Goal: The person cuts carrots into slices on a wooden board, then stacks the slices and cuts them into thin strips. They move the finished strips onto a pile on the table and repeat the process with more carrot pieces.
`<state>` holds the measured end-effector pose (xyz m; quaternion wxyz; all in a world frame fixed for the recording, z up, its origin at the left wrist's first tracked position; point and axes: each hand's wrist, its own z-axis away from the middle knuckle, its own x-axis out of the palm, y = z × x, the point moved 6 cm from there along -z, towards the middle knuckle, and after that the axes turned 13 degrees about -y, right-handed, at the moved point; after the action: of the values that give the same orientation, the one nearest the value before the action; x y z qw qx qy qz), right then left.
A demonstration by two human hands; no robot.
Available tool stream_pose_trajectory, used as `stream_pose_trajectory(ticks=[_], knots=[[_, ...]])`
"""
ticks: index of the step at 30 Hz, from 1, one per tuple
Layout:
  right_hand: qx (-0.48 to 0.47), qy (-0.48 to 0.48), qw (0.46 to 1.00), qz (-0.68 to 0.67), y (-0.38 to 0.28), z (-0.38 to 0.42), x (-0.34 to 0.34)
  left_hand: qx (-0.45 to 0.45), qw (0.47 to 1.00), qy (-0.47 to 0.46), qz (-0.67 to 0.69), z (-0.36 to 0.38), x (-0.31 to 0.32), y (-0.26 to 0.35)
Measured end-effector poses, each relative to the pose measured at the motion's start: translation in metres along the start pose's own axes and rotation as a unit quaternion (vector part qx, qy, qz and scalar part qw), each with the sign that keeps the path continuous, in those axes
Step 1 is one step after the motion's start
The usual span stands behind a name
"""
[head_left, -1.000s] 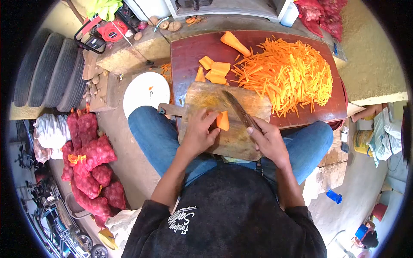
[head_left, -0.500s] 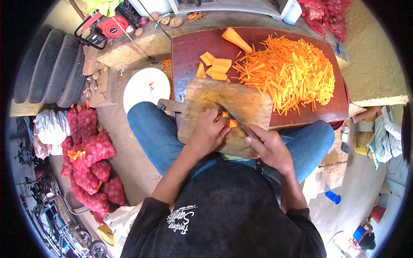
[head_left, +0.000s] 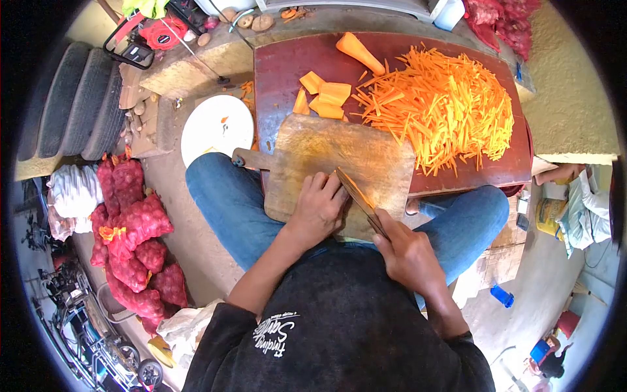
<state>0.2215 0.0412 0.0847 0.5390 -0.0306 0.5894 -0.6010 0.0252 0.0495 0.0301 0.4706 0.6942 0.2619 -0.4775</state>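
A worn wooden cutting board (head_left: 372, 145) rests across my lap and the table edge, its handle pointing left. On its near part my left hand (head_left: 319, 208) is closed with bent fingers pressed down; they largely hide the carrot piece beneath. My right hand (head_left: 408, 251) grips a knife (head_left: 360, 199), its blade slanting up-left beside my left fingertips. A thin orange carrot strip (head_left: 358, 188) lies along the blade. Beyond the board are several flat carrot slabs (head_left: 334, 93), a whole peeled carrot (head_left: 360, 55) and a large heap of carrot sticks (head_left: 450, 104).
The dark red table (head_left: 287, 65) holds the carrots. A white round lid or plate-like surface (head_left: 209, 134) is left of my knee. Red mesh sacks (head_left: 140, 225) and stacked tires (head_left: 75, 101) stand farther left. A blue object (head_left: 502, 296) lies on the floor at right.
The knife and my right hand have moved slightly down and right, and a carrot strip now shows along the blade. My left hand has shifted slightly, covering the carrot piece visible before.
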Motion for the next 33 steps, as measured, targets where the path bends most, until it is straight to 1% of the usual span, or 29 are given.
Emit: stream_pose_trajectory(ticks=[2,5,8,11,14,17,20,23,26,29,32,33], knots=[[0.002,-0.008,1.0,0.001,0.005,-0.018,0.006,0.001,1.0,-0.003,0.002,0.001,0.002,-0.002],[0.007,-0.022,0.999,0.026,0.002,-0.043,0.003,0.008,1.0,0.027,0.006,0.001,0.0,-0.002],[0.005,-0.034,0.999,0.026,-0.002,-0.043,-0.002,-0.003,1.0,0.013,0.024,0.004,0.004,-0.006],[-0.011,-0.036,0.999,0.019,-0.001,-0.024,0.0,0.012,0.998,0.038,0.041,0.005,-0.001,-0.006],[-0.022,-0.005,1.0,0.008,0.001,-0.029,0.005,0.004,0.999,0.027,0.042,0.005,0.0,-0.008],[-0.046,0.008,0.998,0.037,-0.001,-0.048,0.005,0.008,0.998,0.045,0.034,0.003,-0.002,-0.007],[-0.055,0.008,0.998,0.036,0.0,-0.046,0.005,-0.019,0.998,0.034,0.041,0.005,0.003,-0.01],[-0.02,-0.021,0.999,0.012,-0.009,-0.025,-0.001,-0.017,0.997,0.055,0.043,0.006,-0.001,-0.011],[-0.014,0.002,1.0,0.027,-0.004,-0.03,0.009,-0.019,0.997,0.051,0.047,0.006,-0.003,-0.011],[-0.001,-0.014,1.0,0.015,-0.008,-0.055,0.01,-0.016,0.998,0.052,0.041,0.007,-0.002,-0.012],[-0.006,-0.016,1.0,0.016,-0.013,-0.052,0.004,-0.023,0.998,0.051,0.038,0.007,-0.002,-0.012],[0.007,-0.02,1.0,0.005,-0.013,-0.045,0.002,-0.017,0.997,0.056,0.043,0.007,-0.001,-0.012]])
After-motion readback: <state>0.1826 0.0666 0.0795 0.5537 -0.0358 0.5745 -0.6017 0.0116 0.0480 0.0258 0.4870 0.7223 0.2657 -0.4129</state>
